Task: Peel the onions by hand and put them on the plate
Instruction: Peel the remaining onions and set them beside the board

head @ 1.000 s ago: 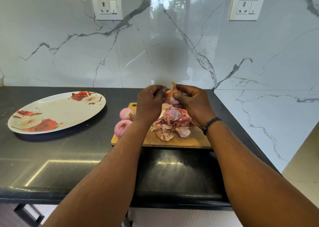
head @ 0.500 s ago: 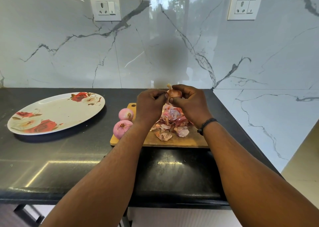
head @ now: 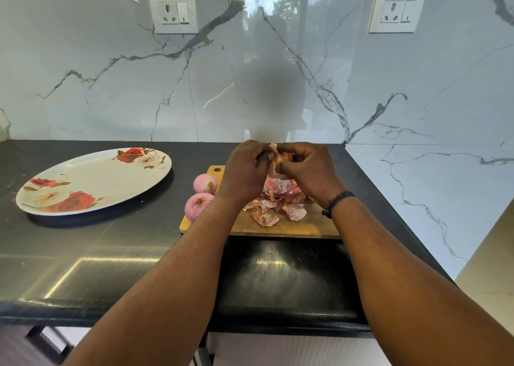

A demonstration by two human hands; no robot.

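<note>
Both hands grip one onion point(head: 279, 159) with dry orange-pink skin, held above the wooden cutting board point(head: 281, 228). My left hand point(head: 244, 170) closes on its left side, my right hand point(head: 308, 168) on its right; most of the onion is hidden by fingers. Two peeled pink onions point(head: 205, 183) point(head: 198, 205) lie at the board's left edge. Loose onion skins point(head: 278, 201) are heaped on the board under my hands. A white oval plate point(head: 91, 182) with red roses lies to the left with nothing on it.
The black counter point(head: 111, 248) ends at a front edge near me and at a marble side wall point(head: 431, 193) on the right. Two wall sockets point(head: 173, 12) point(head: 397, 10) sit on the marble backsplash.
My hands have drawn closer together around the onion and hide more of it; the upright flap of skin seen earlier has been folded down to a small tip.
</note>
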